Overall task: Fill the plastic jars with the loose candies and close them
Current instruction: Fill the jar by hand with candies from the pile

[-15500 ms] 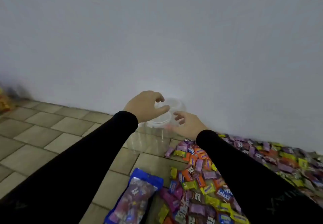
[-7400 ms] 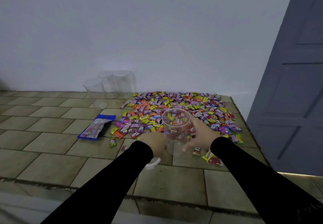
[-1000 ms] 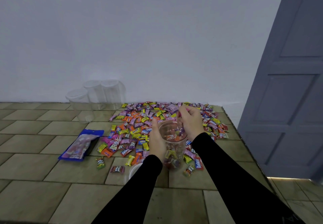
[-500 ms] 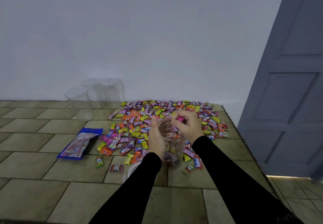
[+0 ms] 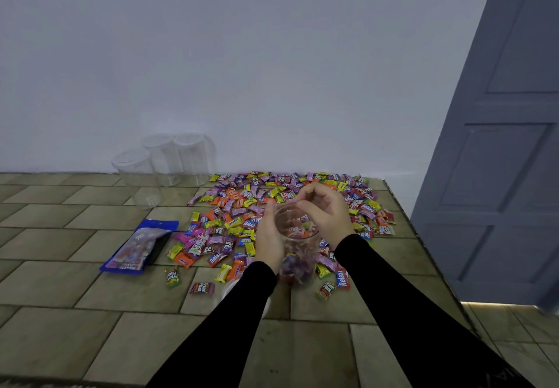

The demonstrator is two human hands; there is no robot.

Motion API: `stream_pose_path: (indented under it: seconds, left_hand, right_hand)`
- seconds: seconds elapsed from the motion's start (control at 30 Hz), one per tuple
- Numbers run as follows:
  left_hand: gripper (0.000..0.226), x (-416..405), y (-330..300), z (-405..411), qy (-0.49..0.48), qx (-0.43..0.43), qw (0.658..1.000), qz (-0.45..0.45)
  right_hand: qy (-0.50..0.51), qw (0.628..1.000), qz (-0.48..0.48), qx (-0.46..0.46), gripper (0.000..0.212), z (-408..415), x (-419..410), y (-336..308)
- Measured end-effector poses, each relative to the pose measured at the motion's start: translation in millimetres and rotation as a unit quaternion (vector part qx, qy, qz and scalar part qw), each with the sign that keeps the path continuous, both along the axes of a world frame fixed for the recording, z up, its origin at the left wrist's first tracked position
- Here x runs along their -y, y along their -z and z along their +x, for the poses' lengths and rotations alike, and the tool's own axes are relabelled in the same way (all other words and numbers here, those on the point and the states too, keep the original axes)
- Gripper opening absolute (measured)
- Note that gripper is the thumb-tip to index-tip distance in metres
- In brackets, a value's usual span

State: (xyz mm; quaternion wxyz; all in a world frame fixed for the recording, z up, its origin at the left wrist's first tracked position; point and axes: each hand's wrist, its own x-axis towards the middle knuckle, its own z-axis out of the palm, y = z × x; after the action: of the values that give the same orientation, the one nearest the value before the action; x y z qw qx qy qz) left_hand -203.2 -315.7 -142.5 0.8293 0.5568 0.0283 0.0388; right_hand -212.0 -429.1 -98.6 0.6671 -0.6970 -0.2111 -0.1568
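A clear plastic jar (image 5: 298, 247) stands on the tiled floor, partly filled with wrapped candies. My left hand (image 5: 268, 242) grips its left side. My right hand (image 5: 325, 210) hovers over the jar's mouth with loosely curled fingers, and I see no candy in them. A couple of candies show just inside the rim. The heap of loose candies (image 5: 242, 206) spreads behind and around the jar. The jar's white lid (image 5: 227, 292) lies on the floor to the near left, mostly hidden under my left sleeve.
Three empty clear jars (image 5: 163, 160) with lids on stand by the wall at the back left. A blue candy bag (image 5: 137, 245) lies left of the heap. A grey-blue door (image 5: 499, 160) stands to the right, past the floor's raised edge (image 5: 423, 236).
My right hand held a pink candy above the jar half a second ago; now no candy shows in its fingers. The left hand has stayed on the jar.
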Motion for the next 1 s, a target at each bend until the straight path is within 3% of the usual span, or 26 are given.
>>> stream_pose_path:
  seconds: [0.17, 0.3, 0.4, 0.53, 0.6, 0.67, 0.73, 0.83, 1.0]
  left_hand:
    - [0.049, -9.5, -16.0, -12.6, 0.025, 0.028, 0.995, 0.093]
    - [0.024, -7.8, -34.7, -25.7, -0.099, 0.108, 0.965, 0.215]
    - [0.016, 11.5, -54.4, -40.2, -0.155, 0.244, 0.903, 0.317]
    - [0.018, 51.4, -55.5, -56.3, -0.059, 0.386, 0.811, 0.435]
    - [0.023, 71.0, -37.5, -60.5, 0.001, 0.374, 0.786, 0.492]
    - [0.031, 83.1, -11.0, -61.2, 0.042, 0.310, 0.777, 0.545]
    - [0.042, 87.1, 17.1, -59.3, 0.064, 0.237, 0.756, 0.607]
    - [0.063, 87.8, 44.4, -52.6, 0.067, 0.186, 0.695, 0.691]
    - [0.054, 96.5, 53.9, -41.1, 0.074, 0.102, 0.679, 0.723]
  right_hand:
    - [0.083, 0.993, 0.077, -0.017, 0.011, -3.7, 19.2, 2.9]
    - [0.138, 0.986, 0.044, -0.081, 0.016, -10.1, 43.7, 27.4]
    - [0.186, 0.976, -0.020, -0.109, 0.016, -10.3, 61.0, 53.6]
    - [0.271, 0.940, -0.181, -0.099, 0.008, -11.7, 77.0, 78.0]
    - [0.293, 0.888, -0.334, -0.120, 0.019, -13.3, 84.2, 89.9]
    - [0.294, 0.843, -0.426, -0.149, 0.032, -16.8, 89.7, 99.9]
    - [0.290, 0.833, -0.442, -0.163, 0.033, -23.0, 92.3, 104.0]
    - [0.271, 0.826, -0.465, -0.168, 0.034, -24.7, 95.3, 106.5]
    - [0.231, 0.800, -0.530, -0.162, 0.043, -16.2, 102.1, 108.3]
